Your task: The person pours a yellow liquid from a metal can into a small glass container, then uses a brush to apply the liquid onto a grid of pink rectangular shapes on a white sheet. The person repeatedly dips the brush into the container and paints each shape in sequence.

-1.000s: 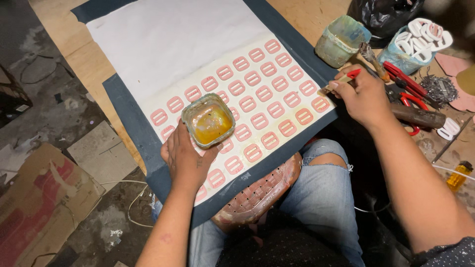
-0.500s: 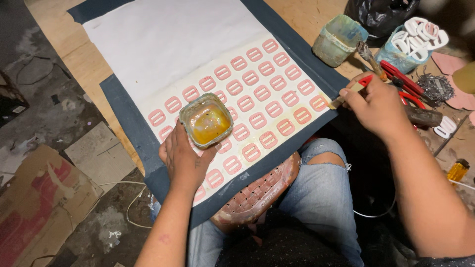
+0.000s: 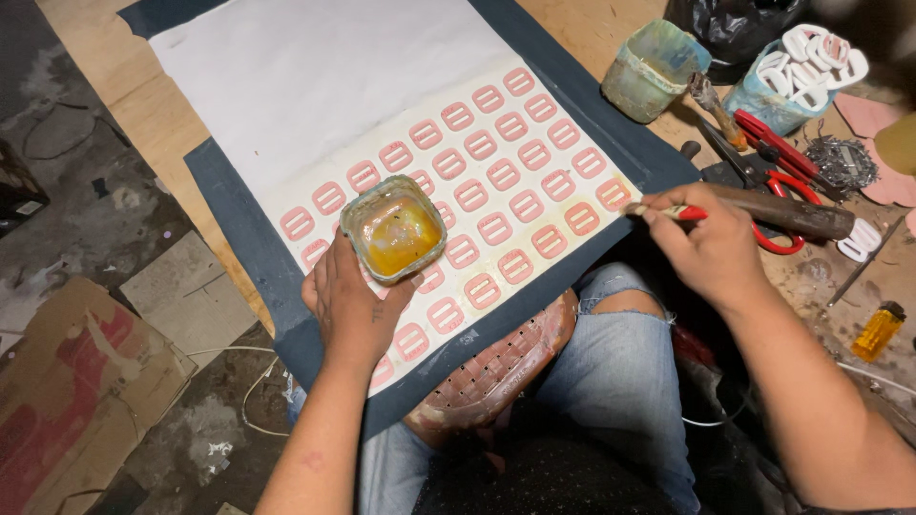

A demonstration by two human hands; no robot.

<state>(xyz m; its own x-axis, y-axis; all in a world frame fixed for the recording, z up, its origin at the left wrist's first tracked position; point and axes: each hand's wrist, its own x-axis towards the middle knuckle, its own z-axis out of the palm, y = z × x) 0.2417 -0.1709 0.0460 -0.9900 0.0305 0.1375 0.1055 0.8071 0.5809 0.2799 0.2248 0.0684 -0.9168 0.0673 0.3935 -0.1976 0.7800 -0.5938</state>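
Nearest to me, my denim-clad knees with a woven, paint-smeared stool seat [image 3: 496,372] between them, propping the lower edge of the dark blue work board [image 3: 239,238]. Next, my left hand [image 3: 358,310], fingers curled up around the small square clear plastic tub of amber glue [image 3: 394,229], which rests on the white backing sheet [image 3: 315,86] among the rows of pink, rounded-rectangle buckle pieces [image 3: 496,176]. Level with it, my right hand [image 3: 711,248], closed in a pencil grip on a thin red-handled brush [image 3: 668,212], its tip touching the sheet's right edge just beside the outermost pink piece. To do this step well, I judge: keep the tub flat and pinned so it cannot tip onto the sheet, carry only a light load on the bristles, stroke within each piece's outline, and work row by row so none is skipped. Farther right on the wooden floor: red-handled pliers [image 3: 773,153] and a dark wooden-handled tool [image 3: 787,215], lying touching. Farthest: a cloudy green plastic cup [image 3: 654,72] and a blue tub heaped with white buckle rings [image 3: 797,72], both well apart from the sheet's pink rows.
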